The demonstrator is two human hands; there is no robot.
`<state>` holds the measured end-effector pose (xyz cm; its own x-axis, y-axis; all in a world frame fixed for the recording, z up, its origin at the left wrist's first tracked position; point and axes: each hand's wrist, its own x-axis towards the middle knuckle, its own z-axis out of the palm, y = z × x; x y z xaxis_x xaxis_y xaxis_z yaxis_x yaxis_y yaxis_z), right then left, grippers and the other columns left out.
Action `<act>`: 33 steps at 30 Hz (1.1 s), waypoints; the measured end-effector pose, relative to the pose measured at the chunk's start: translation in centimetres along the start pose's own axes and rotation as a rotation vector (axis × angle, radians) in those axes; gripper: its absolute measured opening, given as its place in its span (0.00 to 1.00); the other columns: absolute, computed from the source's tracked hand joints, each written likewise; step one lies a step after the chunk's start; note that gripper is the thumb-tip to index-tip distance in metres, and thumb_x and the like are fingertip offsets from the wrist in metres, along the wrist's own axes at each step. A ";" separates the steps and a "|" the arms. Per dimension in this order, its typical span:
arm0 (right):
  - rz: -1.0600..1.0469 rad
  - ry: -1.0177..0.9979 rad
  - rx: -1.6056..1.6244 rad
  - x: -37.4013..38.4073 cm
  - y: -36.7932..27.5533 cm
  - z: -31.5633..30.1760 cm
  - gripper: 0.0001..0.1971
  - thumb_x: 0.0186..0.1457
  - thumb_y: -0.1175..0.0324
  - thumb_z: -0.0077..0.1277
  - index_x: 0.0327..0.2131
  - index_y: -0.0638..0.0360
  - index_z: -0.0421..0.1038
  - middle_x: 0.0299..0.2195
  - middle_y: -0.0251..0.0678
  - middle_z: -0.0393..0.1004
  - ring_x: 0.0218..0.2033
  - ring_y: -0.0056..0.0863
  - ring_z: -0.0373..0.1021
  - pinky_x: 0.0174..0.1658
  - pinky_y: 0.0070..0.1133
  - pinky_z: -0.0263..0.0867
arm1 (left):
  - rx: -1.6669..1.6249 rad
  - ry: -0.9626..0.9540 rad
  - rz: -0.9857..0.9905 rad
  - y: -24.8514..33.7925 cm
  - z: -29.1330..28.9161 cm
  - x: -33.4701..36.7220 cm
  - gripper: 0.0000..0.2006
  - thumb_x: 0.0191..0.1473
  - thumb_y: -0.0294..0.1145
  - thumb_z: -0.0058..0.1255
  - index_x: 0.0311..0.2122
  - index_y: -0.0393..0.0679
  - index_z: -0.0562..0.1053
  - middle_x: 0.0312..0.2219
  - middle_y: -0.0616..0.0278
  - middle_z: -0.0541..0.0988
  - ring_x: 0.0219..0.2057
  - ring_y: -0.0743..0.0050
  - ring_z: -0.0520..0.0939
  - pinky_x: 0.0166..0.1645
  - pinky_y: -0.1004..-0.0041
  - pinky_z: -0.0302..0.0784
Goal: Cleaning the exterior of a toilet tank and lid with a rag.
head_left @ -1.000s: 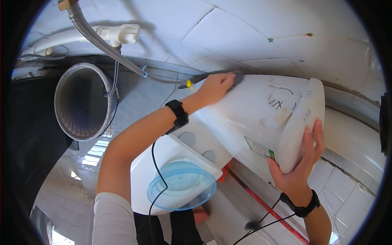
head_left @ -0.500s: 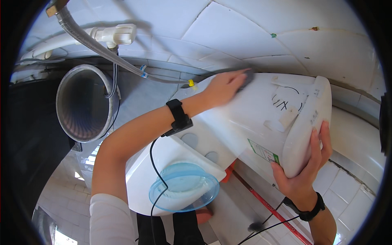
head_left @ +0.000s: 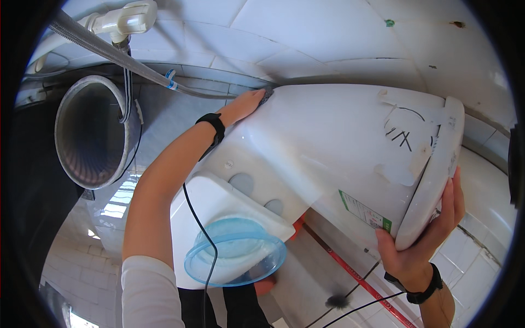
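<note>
A white toilet tank fills the middle, its white tank lid at the right end. My left hand presses a dark grey scouring pad, mostly covered by the fingers, against the tank's far left corner. At the near right, my right hand grips the end of the lid, thumb on the near side and fingers around the outer side. The tank face bears black pen marks, torn paper remnants and a green-edged label. Below the tank is the white toilet seat cover, closed.
A translucent blue basin rests on the seat cover. A braided hose runs from the upper left toward the tank, near a white valve. A grey bucket-like cylinder lies left. A red pole and a dark brush head are below.
My left hand has slid the scouring pad leftward along the tank's far edge to its left corner. My right hand keeps its grip on the lid. The view has shifted slightly.
</note>
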<state>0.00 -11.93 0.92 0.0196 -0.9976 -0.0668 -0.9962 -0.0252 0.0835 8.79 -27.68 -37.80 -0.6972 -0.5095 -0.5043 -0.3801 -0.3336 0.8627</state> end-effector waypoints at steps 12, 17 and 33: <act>-0.067 0.010 0.021 0.2 0.2 -0.1 0.42 0.37 0.72 0.52 0.57 0.65 0.41 0.58 0.56 0.39 0.58 0.48 0.41 0.57 0.38 0.41 | -0.201 0.048 0.574 18.0 1.8 -13.0 0.17 0.55 0.37 0.37 0.45 0.36 0.68 0.26 0.40 0.74 0.29 0.46 0.75 0.35 0.63 0.69; -0.049 0.010 0.059 0.2 0.0 -0.1 0.42 0.37 0.72 0.52 0.57 0.65 0.41 0.58 0.56 0.38 0.58 0.48 0.42 0.57 0.38 0.42 | -0.306 0.102 0.740 20.4 2.5 -14.1 0.18 0.54 0.36 0.38 0.46 0.37 0.68 0.24 0.42 0.73 0.26 0.46 0.75 0.32 0.66 0.70; -0.022 -0.008 0.040 0.1 -0.1 -0.2 0.43 0.37 0.68 0.51 0.57 0.63 0.40 0.58 0.55 0.38 0.58 0.46 0.41 0.57 0.37 0.44 | 0.119 0.151 0.161 2.8 0.7 -3.2 0.20 0.57 0.43 0.29 0.36 0.37 0.70 0.32 0.40 0.74 0.36 0.40 0.73 0.41 0.58 0.66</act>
<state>0.10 -12.08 1.13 0.0408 -0.9962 -0.0765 -0.9981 -0.0441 0.0420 9.55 -26.46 -33.70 -0.6590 -0.6646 -0.3521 -0.3464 -0.1474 0.9264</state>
